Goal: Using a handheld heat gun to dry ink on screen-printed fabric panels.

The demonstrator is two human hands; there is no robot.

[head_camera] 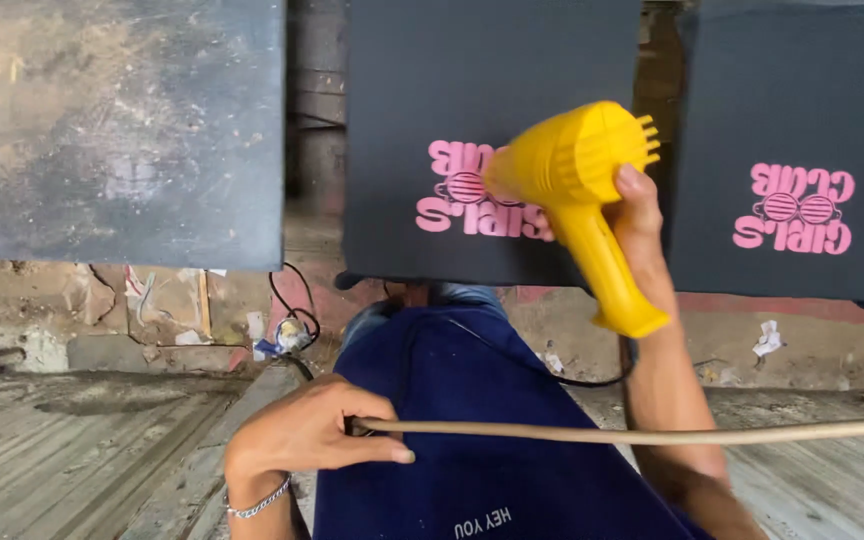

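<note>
A: Yellow plastic dryer [574,195] in the right hand [642,225], head view. Fingers wrapped round the grip, nozzle aimed at the pink print [477,200] on the dark shirt [482,100] just past it.

B: Why so close?

A: Looks like hot air goes straight onto the ink, prob. to dry it. Nozzle nearly over the print; touching or not, can't tell.

B: Left hand [317,430]?

A: Low, nearer the body, closed round a thin tan stick [652,435] at its end. Stick runs off to the right, under the right forearm. Likely kept ready while the other hand works; its far end is out of frame.

B: What's around?

A: 2nd shirt [792,130] w/ same pink print, right of the dryer hand, lying flat like the first. Bare, stained board [127,130] beyond the left hand. Black cord [292,300] trails below the boards, above the left hand. Blue apron [472,420] between both arms. Bracelet [257,503] on the left wrist.

B: Only one view?

A: Yes, nothing else.
</note>
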